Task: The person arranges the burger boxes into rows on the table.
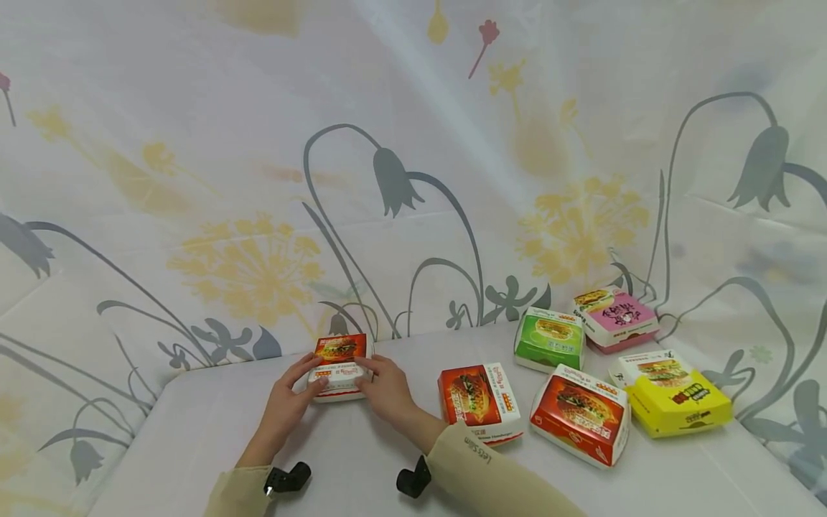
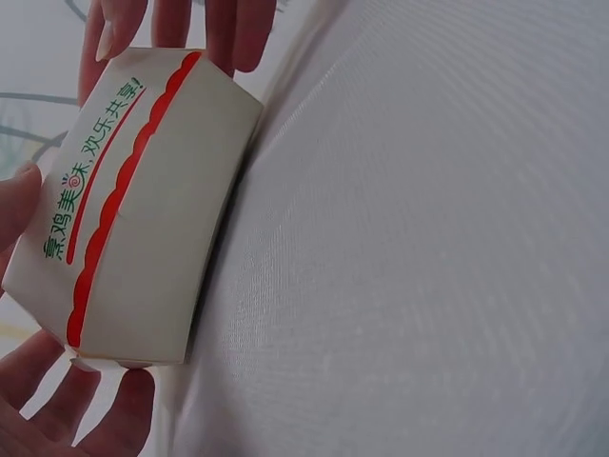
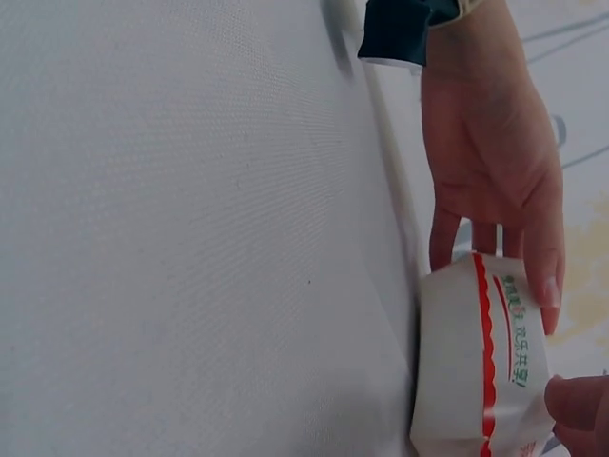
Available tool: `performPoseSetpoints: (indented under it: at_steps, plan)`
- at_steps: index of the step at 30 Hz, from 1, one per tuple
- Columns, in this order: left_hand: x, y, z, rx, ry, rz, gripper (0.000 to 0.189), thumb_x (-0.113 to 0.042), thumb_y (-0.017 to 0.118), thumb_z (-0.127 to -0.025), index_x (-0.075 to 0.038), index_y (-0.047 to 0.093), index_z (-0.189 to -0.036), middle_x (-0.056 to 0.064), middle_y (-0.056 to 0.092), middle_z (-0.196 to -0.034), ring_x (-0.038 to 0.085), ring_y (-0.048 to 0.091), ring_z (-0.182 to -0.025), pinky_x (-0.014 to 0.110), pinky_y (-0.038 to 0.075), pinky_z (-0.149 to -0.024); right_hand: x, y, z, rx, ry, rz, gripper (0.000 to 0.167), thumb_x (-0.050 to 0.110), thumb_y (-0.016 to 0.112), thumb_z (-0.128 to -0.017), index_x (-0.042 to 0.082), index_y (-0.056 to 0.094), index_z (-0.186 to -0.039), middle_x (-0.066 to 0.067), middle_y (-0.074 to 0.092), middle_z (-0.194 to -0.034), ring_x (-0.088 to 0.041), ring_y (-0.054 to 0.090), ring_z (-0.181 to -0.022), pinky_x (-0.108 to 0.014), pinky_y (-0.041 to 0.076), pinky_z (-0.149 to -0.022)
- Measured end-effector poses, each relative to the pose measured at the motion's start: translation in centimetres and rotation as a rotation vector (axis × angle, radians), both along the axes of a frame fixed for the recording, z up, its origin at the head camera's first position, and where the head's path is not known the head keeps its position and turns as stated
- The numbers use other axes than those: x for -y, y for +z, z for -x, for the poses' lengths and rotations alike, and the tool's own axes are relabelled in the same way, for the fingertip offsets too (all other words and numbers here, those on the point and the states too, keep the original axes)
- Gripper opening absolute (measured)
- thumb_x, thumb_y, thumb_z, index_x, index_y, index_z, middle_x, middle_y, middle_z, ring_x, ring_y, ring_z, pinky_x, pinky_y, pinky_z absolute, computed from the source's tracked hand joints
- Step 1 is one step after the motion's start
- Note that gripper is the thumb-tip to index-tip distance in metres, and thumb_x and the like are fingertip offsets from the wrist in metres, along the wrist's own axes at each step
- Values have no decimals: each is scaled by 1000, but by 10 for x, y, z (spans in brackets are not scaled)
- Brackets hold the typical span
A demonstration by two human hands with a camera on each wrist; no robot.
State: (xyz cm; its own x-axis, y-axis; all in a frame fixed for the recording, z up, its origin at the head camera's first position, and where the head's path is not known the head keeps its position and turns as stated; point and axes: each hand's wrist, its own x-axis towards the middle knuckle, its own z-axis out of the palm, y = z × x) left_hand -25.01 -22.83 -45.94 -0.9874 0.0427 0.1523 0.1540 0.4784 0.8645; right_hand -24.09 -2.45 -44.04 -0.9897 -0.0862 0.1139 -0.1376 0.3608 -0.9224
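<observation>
A small white burger box (image 1: 341, 388) with a red-and-burger printed lid stands on the white tablecloth, left of the other boxes. My left hand (image 1: 288, 398) grips its left side, fingers along the edge and thumb at the front of the lid. From the right, my right hand (image 1: 390, 391) holds the opposite side, its thumb also near the front. In the left wrist view the box (image 2: 157, 209) shows a plain white front with a wavy red line and green lettering. The right wrist view shows the box (image 3: 457, 352) between the left hand (image 3: 495, 162) and the right thumb (image 3: 576, 405).
Right of my hands lie a red-topped burger box (image 1: 477, 395), a second red box (image 1: 581, 413), a green box (image 1: 550, 337), a yellow box (image 1: 681, 395) and a pink box (image 1: 617, 316). A flower-printed curtain (image 1: 413, 237) hangs behind the table.
</observation>
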Motion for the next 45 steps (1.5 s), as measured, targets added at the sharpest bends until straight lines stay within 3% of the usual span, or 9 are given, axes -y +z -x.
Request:
performPoseSetpoints:
  at_steps: [18, 32, 39, 45]
  plan:
    - [1, -1, 0, 21, 25, -24, 54, -31, 73, -92, -5, 59, -138, 12, 36, -157, 37, 20, -148, 64, 14, -114, -2, 4, -1, 22, 23, -39, 42, 9, 68, -91, 10, 65, -133, -17, 54, -140, -37, 46, -134, -55, 36, -108]
    - [2, 0, 2, 18, 35, -10, 55, -33, 72, -93, -6, 58, -139, 11, 35, -158, 36, 19, -148, 62, 14, -115, -22, 36, -15, 17, 84, -49, 46, 22, 68, -94, 18, 60, -139, -10, 54, -143, -34, 45, -135, -59, 39, -105]
    - [-1, 1, 1, 34, 43, -5, 53, -31, 72, -93, -7, 59, -138, 10, 35, -158, 36, 19, -149, 63, 13, -115, -46, 45, -21, 1, 115, -113, 42, 27, 66, -96, 21, 62, -137, -9, 61, -135, -30, 57, -122, -46, 54, -88]
    - [-1, 0, 1, 34, 48, 5, 53, -31, 72, -93, -8, 59, -138, 9, 36, -158, 36, 20, -148, 63, 14, -115, -78, 58, -25, -18, 134, -101, 40, 27, 64, -97, 23, 63, -137, -4, 60, -137, -27, 55, -124, -45, 53, -90]
